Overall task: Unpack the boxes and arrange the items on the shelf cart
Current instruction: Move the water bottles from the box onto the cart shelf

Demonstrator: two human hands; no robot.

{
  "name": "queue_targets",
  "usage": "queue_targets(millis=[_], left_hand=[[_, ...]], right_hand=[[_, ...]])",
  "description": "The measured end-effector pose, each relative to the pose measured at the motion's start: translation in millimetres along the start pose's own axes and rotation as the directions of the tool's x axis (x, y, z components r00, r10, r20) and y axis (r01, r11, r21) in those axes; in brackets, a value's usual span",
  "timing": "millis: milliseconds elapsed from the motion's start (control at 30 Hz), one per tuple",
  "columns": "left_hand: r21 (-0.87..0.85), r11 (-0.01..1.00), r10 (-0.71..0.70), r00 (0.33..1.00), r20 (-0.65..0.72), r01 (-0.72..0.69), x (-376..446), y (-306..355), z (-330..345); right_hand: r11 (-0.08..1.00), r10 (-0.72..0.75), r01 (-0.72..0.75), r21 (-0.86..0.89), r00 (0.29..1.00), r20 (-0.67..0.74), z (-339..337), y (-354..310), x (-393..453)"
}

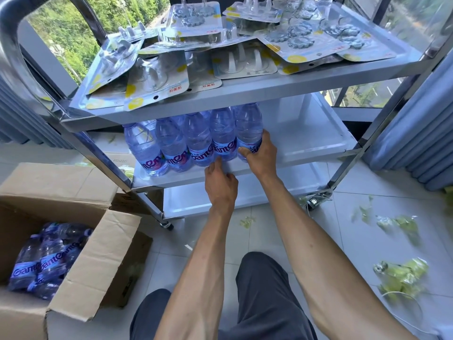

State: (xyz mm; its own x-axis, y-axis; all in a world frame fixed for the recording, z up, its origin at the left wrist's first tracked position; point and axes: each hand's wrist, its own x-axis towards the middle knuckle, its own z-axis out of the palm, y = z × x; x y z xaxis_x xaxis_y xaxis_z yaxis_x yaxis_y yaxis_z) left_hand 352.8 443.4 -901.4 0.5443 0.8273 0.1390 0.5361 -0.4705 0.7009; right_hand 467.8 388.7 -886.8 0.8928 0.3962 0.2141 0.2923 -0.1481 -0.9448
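A steel shelf cart [245, 94] stands in front of me. Several water bottles [171, 143] with blue labels stand in a row along the front of its middle shelf [318, 146]. My right hand [258, 155] grips the rightmost bottle [248, 126] at its label. My left hand [220, 182] is at the shelf's front edge, its thumb touching the base of the neighbouring bottle [221, 133]. An open cardboard box [81, 261] at the lower left holds more bottles [44, 261].
Blister packs of hooks [245, 45] cover the cart's top shelf. The bottom shelf [196, 200] is bare. Torn green plastic scraps [402, 273] lie on the tiled floor at the right. A blue radiator [416, 133] stands beside the cart.
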Motion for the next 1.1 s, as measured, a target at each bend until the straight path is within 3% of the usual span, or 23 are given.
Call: queue_targets(millis=[767,1100], left_hand=[[0.007,1.000,0.001,0.998,-0.063,-0.001,-5.1,1.5,3.7],[0.017,1.000,0.011,0.998,-0.059,-0.010,-6.0,2.4,2.8]], right_hand=[[0.999,0.050,-0.047,-0.025,0.988,0.143,-13.3,10.1,9.5],[1.000,-0.006,0.005,0.004,0.990,0.143,-7.0,14.7,19.1]])
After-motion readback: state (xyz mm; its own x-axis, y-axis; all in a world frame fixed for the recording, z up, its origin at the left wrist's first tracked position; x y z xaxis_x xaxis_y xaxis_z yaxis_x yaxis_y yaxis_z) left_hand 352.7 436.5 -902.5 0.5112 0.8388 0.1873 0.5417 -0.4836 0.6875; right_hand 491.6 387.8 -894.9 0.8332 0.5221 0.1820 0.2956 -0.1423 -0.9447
